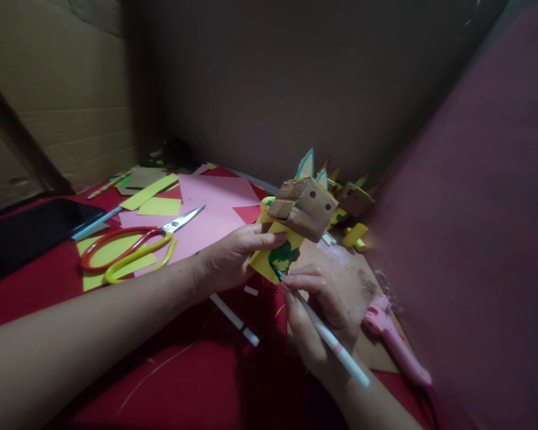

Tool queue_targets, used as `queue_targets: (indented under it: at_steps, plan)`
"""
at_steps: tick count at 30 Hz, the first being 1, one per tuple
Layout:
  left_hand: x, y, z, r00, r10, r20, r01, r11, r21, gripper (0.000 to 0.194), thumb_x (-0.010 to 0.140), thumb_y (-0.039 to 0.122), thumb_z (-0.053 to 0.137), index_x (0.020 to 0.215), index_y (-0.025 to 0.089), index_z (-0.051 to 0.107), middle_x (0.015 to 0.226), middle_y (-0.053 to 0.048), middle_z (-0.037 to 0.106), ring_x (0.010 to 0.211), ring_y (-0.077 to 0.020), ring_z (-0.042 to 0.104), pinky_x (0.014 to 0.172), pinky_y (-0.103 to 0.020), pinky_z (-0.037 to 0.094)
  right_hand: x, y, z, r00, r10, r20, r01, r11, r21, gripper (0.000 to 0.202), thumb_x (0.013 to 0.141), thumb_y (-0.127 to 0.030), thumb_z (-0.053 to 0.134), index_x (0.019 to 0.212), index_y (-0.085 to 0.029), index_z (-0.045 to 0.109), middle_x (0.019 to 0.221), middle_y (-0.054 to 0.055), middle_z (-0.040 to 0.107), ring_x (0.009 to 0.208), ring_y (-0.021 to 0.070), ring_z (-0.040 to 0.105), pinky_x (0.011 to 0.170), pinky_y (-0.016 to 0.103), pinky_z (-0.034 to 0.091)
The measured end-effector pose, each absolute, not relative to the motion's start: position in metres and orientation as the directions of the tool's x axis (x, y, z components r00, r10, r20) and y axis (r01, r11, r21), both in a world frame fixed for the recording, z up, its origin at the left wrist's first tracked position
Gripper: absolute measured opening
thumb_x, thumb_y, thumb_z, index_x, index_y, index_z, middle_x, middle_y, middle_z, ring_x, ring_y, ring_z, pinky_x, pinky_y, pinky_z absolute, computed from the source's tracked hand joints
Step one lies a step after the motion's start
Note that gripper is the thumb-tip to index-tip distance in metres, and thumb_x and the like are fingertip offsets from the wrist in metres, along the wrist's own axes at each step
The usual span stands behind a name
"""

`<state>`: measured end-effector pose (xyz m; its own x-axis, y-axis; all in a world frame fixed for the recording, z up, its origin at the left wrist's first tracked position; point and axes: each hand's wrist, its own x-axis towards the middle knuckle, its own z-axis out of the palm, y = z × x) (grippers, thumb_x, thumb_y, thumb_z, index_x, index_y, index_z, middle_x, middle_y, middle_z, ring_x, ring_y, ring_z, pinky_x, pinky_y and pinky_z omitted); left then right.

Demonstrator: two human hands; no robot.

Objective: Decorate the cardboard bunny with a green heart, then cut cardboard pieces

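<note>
My left hand point(242, 254) grips a small cardboard animal figure point(311, 209) by its yellow paper body. The figure has a boxy brown head with two dark eyes and pointed ears edged in teal. Green leaf shapes mark its yellow front. In my right hand point(316, 304) is a white felt-tip pen point(336, 346), held close to its tip. The pen's dark green tip touches, or nearly touches, the lower edge of a green patch on the body.
Scissors point(134, 245) with red and yellow handles lie on pink and yellow paper point(219, 197) at left. A black phone-like slab point(36, 233) sits farther left. At right, a pink glue gun point(397, 343) rests on a cardboard sheet point(345, 280); another box-headed figure point(356, 200) stands behind.
</note>
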<state>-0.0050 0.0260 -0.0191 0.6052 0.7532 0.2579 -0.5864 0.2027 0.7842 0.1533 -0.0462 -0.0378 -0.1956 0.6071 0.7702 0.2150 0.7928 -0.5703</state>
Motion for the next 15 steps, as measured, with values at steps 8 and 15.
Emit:
queue_targets:
  at_steps: [8, 15]
  plan:
    - [-0.0041, 0.0254, -0.0169, 0.606, 0.754, 0.254, -0.588, 0.21, 0.781, 0.023, 0.079, 0.031, 0.074, 0.089, 0.011, 0.072, 0.078, -0.008, 0.072, 0.069, -0.0171, 0.065, 0.066, -0.026, 0.047, 0.1531, -0.0478, -0.034, -0.188, 0.619, 0.762, 0.214, 0.783, -0.584, 0.026, 0.087, -0.002, 0.054, 0.103, -0.02, 0.063, 0.093, 0.005, 0.062, 0.084, 0.0161, 0.061, 0.073, 0.032, 0.051]
    - [-0.0043, 0.0236, -0.0151, 0.601, 0.762, 0.241, -0.573, 0.2, 0.795, 0.025, 0.076, 0.033, 0.076, 0.086, 0.011, 0.073, 0.076, -0.008, 0.073, 0.066, -0.0171, 0.065, 0.063, -0.026, 0.048, 0.1522, -0.0474, -0.034, -0.17, 0.596, 0.785, 0.216, 0.799, -0.561, 0.026, 0.086, -0.002, 0.054, 0.102, -0.02, 0.063, 0.092, 0.005, 0.062, 0.084, 0.0168, 0.061, 0.073, 0.033, 0.051]
